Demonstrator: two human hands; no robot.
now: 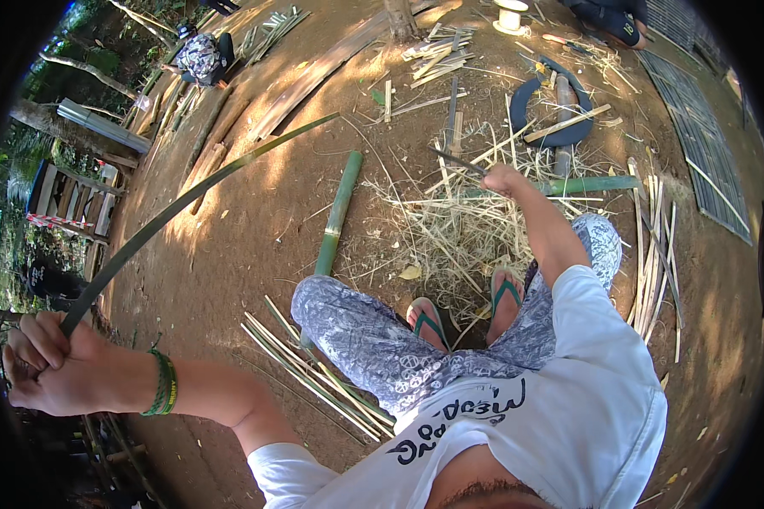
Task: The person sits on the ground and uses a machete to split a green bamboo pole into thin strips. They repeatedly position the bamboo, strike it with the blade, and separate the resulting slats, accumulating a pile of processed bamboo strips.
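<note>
A long, bowed green bamboo strip (pixel 178 204) rises from my left hand (pixel 47 360), which is raised far out to the left with its fingers closed round one end. The strip's other end arcs up toward the top middle. My right hand (pixel 505 180) grips what looks like a knife (pixel 457 159), its dark narrow blade pointing left; the handle is hidden in my fist. Below that hand, a green bamboo pole (pixel 590 184) lies crosswise over a heap of pale bamboo shavings (pixel 450 233). Strip and blade are well apart.
Another green bamboo pole (pixel 341 204) lies beyond my left knee. Split strips lie at left (pixel 314 369) and right (pixel 649 263). Ahead are a dark C-shaped ring (pixel 518 106) and a white spool (pixel 510 17). A slatted panel (pixel 696 144) is at right; people crouch at upper left (pixel 202 59) and upper right (pixel 615 21).
</note>
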